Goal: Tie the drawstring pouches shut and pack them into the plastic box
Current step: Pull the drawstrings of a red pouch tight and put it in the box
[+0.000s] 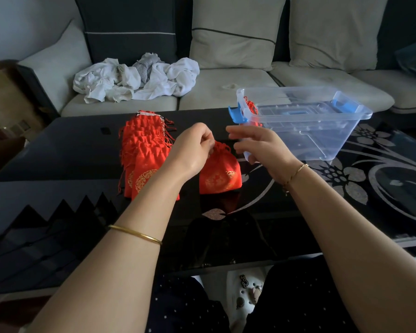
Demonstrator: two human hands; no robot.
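Centre frame, my left hand [192, 150] has its fingers pinched on the gathered neck of a red drawstring pouch [220, 174] on the dark worktop [58, 152]. My right hand [262, 147], fingers apart and empty, hovers just right of that neck, nearer the clear plastic box [322, 131].

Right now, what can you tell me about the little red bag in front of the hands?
The red pouch looks like soft cloth, with round gold patterns printed on its front. A red drawstring gathers its top into ruffles. It sits on the glossy black table, just right of the pile of pouches. The left hand pinches its gathered top.
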